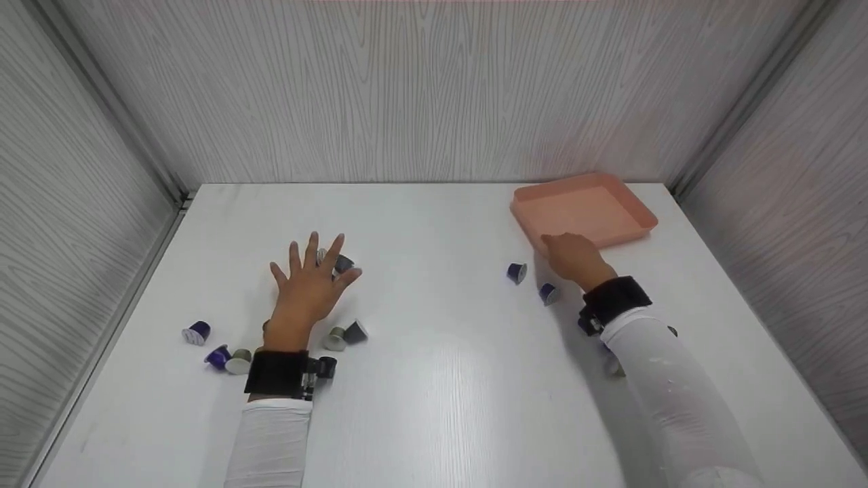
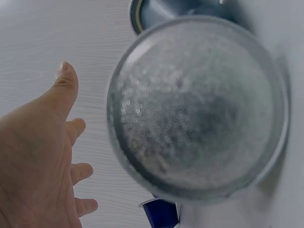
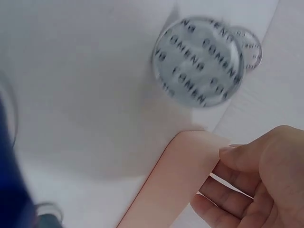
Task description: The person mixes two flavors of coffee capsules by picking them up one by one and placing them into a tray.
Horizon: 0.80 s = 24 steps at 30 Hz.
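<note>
The left hand (image 1: 305, 291) is spread with its fingers straight, over the left part of the white table. Coffee capsules lie around it, including a grey one (image 1: 345, 263) by the thumb and a dark one (image 1: 355, 332) nearer the wrist. In the left wrist view, a foil capsule lid (image 2: 199, 109) looms close to the camera, and a blue capsule (image 2: 161, 213) stands below. On the right, the other hand (image 1: 576, 261) holds the near-left corner of a shallow pink tray (image 1: 576, 210). Its thumb and curled fingers (image 3: 232, 199) pinch the tray's edge in the right wrist view.
Two dark blue capsules (image 1: 517, 272) lie left of the right wrist, and others are partly hidden under that forearm. More capsules (image 1: 218, 357) sit at the table's left. Grained panels (image 1: 420, 88) close off the back and both sides.
</note>
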Available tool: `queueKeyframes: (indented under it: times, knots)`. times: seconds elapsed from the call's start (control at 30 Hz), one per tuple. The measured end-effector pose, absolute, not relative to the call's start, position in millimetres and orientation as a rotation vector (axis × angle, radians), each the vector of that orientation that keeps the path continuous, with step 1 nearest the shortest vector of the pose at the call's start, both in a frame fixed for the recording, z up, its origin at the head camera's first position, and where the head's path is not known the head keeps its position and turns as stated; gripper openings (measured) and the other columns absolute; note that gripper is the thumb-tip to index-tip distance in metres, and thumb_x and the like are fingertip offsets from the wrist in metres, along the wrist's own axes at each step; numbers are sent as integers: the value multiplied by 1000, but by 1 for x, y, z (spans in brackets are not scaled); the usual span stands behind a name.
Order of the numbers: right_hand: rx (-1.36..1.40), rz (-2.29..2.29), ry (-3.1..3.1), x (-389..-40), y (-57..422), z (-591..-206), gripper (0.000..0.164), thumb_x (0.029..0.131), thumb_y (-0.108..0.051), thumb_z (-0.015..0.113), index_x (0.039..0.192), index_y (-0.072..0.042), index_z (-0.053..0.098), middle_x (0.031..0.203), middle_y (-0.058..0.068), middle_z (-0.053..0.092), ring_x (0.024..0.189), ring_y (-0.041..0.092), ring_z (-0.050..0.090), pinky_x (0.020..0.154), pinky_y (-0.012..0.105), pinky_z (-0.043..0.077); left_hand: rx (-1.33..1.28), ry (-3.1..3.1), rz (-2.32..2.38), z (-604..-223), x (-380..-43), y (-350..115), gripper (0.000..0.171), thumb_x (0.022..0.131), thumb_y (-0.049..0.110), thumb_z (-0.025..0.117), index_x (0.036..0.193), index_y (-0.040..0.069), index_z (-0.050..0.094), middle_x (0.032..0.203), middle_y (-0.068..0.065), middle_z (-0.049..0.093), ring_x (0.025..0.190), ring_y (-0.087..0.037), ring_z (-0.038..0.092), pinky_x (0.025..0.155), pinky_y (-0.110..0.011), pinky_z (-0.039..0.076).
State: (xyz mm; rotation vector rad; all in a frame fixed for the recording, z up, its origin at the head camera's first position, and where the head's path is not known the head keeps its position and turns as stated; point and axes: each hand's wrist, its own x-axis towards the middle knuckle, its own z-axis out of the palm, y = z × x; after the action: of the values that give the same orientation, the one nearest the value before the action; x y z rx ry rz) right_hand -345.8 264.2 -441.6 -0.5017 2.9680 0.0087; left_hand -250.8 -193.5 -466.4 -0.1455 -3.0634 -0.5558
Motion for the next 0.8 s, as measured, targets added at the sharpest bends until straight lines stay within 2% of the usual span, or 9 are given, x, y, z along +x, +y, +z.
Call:
queueKeyframes:
  times: [0.3, 0.5, 0.57, 0.8]
  knots:
    - [-610, 32, 2949, -339, 234, -441, 41, 100, -13, 50, 138, 2, 51, 98, 21, 65, 88, 36, 64, 87, 51, 53, -247, -3024, -543, -466, -253, -174, 81, 93, 74, 22, 159, 30, 7, 162, -18, -1, 145, -48, -3, 107, -74, -1]
    - [-583, 40, 2924, -337, 223, -440, 52, 94, -9, 58, 143, 0, 46, 110, 22, 65, 95, 36, 61, 92, 50, 50, -319, -3034, -548, -468, -261, -151, 80, 92, 74, 20, 159, 31, 6, 163, -17, 1, 145, -47, -1, 110, -72, 3]
    - [-591, 24, 2922, -336, 218, -441, 51, 95, -9, 56, 144, -2, 46, 111, 22, 65, 95, 35, 61, 93, 50, 50, -337, -3036, -531, -466, -265, -145, 80, 92, 75, 18, 159, 32, 6, 163, -16, 2, 145, -47, 0, 110, -72, 4]
    - [-745, 29, 2989, -329, 204, -450, 43, 95, -8, 55, 137, -2, 53, 89, 18, 65, 78, 33, 61, 78, 48, 54, -364, -3030, -570, -465, -277, -126, 77, 95, 71, 23, 159, 31, 8, 162, -17, 8, 145, -47, 5, 109, -72, 7]
